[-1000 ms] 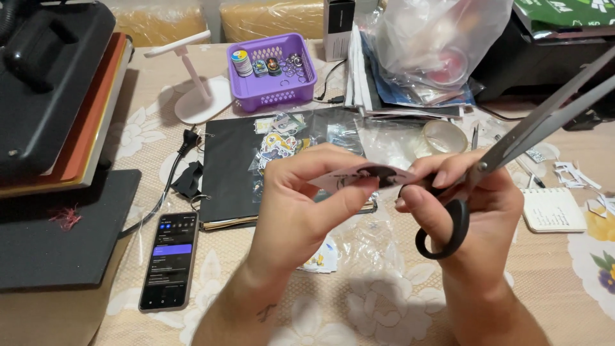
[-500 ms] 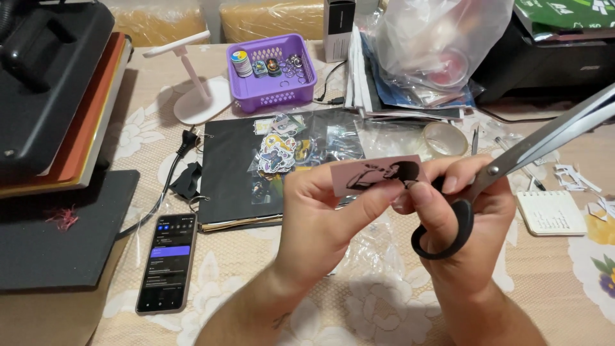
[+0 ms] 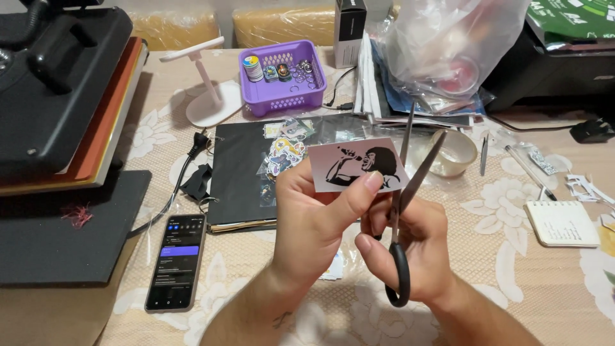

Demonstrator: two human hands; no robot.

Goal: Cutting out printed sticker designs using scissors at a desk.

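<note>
At the bottom centre of the frame, the left hand [image 3: 307, 224] pinches a small printed card [image 3: 356, 165] between thumb and fingers. Its grip is closed on the card's lower edge, so the black-and-white picture faces up toward the camera and the right edge stays free. Just to the right, the right hand [image 3: 410, 247] has its fingers through the black handle loop of a pair of scissors [image 3: 405, 198], its grip wrapped shut around the handles. The blades stand open in a narrow V, points up, right against the card's right edge, seemingly lined up for trimming.

Lower left on the desk [image 3: 512, 269], a smartphone [image 3: 177, 261] lies face up with its screen lit. At the right edge sits a small spiral notepad [image 3: 562, 223], with paper offcuts [image 3: 586, 188] just above it. Behind the hands, in mid-frame, a black binder [image 3: 240, 179] lies flat with colourful stickers [image 3: 285, 152] on it. A roll of clear tape [image 3: 451, 154] rests right of the blades.

Farther back, a purple basket [image 3: 283, 80] holds small round items beside a white stand [image 3: 208, 96]. A heat press [image 3: 61, 96] fills the upper left, and a clear plastic bag [image 3: 448, 45] bulges at the upper right.
</note>
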